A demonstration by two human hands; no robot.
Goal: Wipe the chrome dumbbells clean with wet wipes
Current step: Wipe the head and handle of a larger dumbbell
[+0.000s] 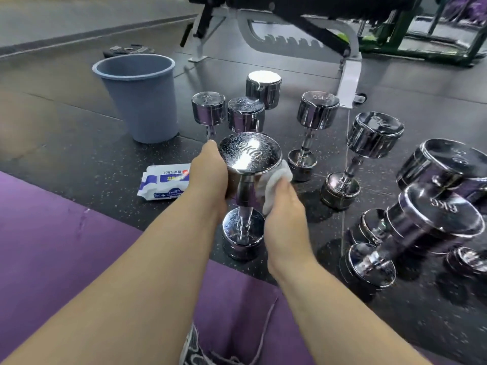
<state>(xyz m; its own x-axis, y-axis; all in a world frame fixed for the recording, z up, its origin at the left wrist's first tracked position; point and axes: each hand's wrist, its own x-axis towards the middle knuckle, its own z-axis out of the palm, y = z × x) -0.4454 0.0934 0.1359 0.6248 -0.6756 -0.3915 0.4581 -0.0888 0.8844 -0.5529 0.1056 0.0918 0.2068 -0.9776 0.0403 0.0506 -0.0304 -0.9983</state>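
- The left hand [208, 177] has its fingers curled round the side of the top head of the dumbbell [250, 154]. The right hand [284, 209] grips a white wipe [274, 184] pressed against the bar just under that head; its fingertips are hidden behind the cloth.
- This dumbbell stands on end on the floor [79, 143], just beyond the purple mat [52, 233].
- Risk: wet chrome is slippery, so the steadying hand could slide off the head during a hard rub.
- Risk: standing on one head, the dumbbell could tip and knock over the other dumbbells [318, 109] close behind it, or fall towards the person's legs.
- Risk: the wipe could bunch up and leave parts of the bar unwiped.
- Count: at least eight dumbbells in all, though the blurred, crowded cluster on the right makes the number uncertain.
- Count: one wipe in hand, one pack of wipes [166, 184], one bin [137, 98], one bench [290, 27].
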